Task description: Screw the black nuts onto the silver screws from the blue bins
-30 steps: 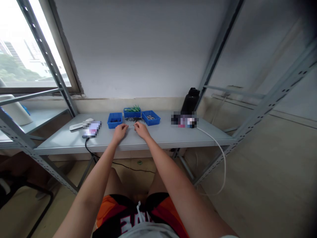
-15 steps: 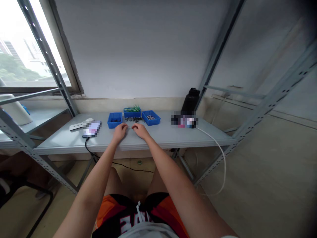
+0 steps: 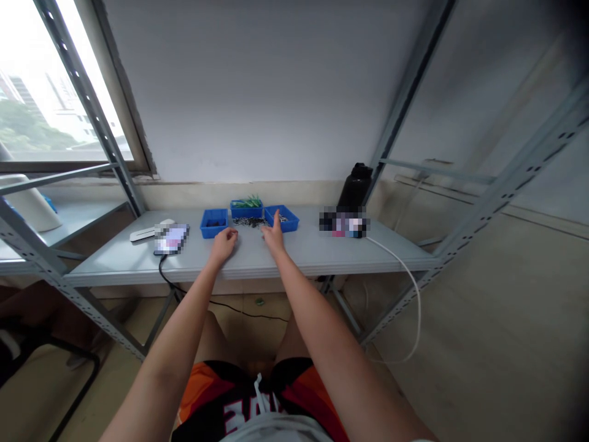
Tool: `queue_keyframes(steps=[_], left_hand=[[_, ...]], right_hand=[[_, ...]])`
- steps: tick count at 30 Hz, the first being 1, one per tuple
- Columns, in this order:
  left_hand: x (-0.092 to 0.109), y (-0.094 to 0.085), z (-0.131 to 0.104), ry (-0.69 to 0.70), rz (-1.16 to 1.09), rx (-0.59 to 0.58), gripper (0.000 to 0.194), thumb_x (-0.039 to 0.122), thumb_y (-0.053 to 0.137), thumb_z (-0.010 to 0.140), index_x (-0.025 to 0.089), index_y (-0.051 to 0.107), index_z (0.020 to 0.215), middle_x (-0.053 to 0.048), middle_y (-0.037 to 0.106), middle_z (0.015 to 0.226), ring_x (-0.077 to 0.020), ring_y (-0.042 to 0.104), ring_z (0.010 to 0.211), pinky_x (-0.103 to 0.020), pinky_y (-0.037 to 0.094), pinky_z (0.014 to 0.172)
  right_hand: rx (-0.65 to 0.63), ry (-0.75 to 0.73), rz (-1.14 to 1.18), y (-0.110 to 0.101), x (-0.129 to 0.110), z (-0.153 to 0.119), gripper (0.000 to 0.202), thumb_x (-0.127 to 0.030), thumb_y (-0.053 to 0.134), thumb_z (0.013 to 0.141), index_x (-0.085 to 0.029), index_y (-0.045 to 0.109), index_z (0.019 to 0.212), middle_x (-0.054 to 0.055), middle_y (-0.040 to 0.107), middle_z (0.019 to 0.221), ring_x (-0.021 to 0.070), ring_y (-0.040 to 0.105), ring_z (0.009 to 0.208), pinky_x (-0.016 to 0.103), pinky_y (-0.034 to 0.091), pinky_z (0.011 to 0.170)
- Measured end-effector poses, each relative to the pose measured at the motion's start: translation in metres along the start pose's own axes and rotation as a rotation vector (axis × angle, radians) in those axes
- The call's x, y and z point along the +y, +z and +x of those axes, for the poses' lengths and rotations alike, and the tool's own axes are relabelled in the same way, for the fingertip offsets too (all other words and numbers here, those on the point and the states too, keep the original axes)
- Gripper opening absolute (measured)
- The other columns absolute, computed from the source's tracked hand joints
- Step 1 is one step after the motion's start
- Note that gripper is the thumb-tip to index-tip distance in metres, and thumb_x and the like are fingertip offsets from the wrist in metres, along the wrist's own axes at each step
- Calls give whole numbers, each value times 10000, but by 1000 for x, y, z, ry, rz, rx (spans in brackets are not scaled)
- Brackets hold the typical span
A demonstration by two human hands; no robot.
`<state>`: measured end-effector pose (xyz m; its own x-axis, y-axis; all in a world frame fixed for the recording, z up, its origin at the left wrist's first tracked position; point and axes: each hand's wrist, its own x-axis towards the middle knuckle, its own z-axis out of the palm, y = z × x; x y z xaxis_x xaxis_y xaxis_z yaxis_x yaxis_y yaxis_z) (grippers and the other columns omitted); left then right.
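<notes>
My left hand (image 3: 224, 244) rests on the shelf top in front of the left blue bin (image 3: 214, 234), which has small dark pieces in it. Its fingers are curled into a pinch; whatever they hold is too small to make out. My right hand (image 3: 275, 238) is in front of the right blue bin (image 3: 289, 226), with the fingers apart and nothing visible in them. That bin contains small pale and dark pieces, partly hidden by the hand. Between the bins lies a loose pile of small black and silvery pieces (image 3: 248, 222). Behind it, the rear blue bin (image 3: 247, 213) holds green strips (image 3: 248, 201).
A phone (image 3: 171, 239) with a black cable and a white flat object (image 3: 142, 234) lie at the left of the grey shelf (image 3: 313, 255). On the right stand a black bottle (image 3: 355, 189) and a blurred device (image 3: 343, 224) with a white cable. Metal uprights frame both ends.
My right hand has moved right, away from my left hand and toward the right bin, and its fingers have spread. My left hand has stayed nearly in place.
</notes>
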<state>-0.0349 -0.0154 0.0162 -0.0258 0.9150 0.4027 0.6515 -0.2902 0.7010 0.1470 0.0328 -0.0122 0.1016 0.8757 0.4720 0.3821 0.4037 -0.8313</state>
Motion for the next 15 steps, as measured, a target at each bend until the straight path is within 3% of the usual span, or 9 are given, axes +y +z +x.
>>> queue_keyframes(steps=[2, 4, 6, 8, 11, 15], left_hand=[[-1, 1, 0, 3, 1, 8, 289, 225, 497, 819, 116, 700, 994, -105, 714, 846, -220, 640, 804, -314, 478, 790], [-2, 1, 1, 6, 1, 13, 284, 211, 499, 813, 121, 702, 990, -103, 717, 855, -222, 643, 823, -315, 476, 805], [-2, 1, 1, 5, -1, 9, 283, 210, 500, 815, 123, 700, 995, -101, 718, 863, -220, 644, 829, -314, 475, 810], [-2, 1, 0, -4, -2, 5, 285, 217, 499, 823, 122, 697, 1004, -99, 718, 869, -215, 644, 821, -309, 477, 804], [-1, 1, -1, -7, 6, 15, 274, 222, 500, 832, 126, 697, 997, -97, 721, 892, -210, 644, 840, -303, 478, 814], [-1, 1, -2, -19, 40, 39, 264, 209, 504, 843, 129, 696, 1005, -105, 723, 931, -215, 646, 878, -306, 477, 834]], right_hand=[[51, 70, 71, 0, -3, -1, 828, -221, 462, 789, -255, 118, 1541, 172, 304, 1551, 168, 650, 924, 344, 529, 836], [89, 98, 64, -2, -7, -3, 742, -205, 477, 783, -220, 279, 1498, 160, 397, 1502, 165, 647, 936, 332, 514, 874], [47, 80, -24, -3, -12, -7, 551, -188, 464, 807, -176, 492, 1358, 139, 561, 1356, 174, 639, 977, 322, 488, 924], [-78, 63, -152, -3, -16, -10, 372, -179, 453, 841, -170, 631, 1167, 103, 678, 1159, 184, 634, 1004, 312, 471, 943], [-273, 25, -366, 1, -21, -14, 285, -183, 472, 869, -187, 678, 1066, 80, 701, 1089, 202, 628, 1045, 310, 462, 950], [-304, 42, -632, 6, -28, -11, 343, -222, 494, 889, -141, 633, 1192, 156, 604, 1267, 256, 582, 1160, 339, 436, 995]])
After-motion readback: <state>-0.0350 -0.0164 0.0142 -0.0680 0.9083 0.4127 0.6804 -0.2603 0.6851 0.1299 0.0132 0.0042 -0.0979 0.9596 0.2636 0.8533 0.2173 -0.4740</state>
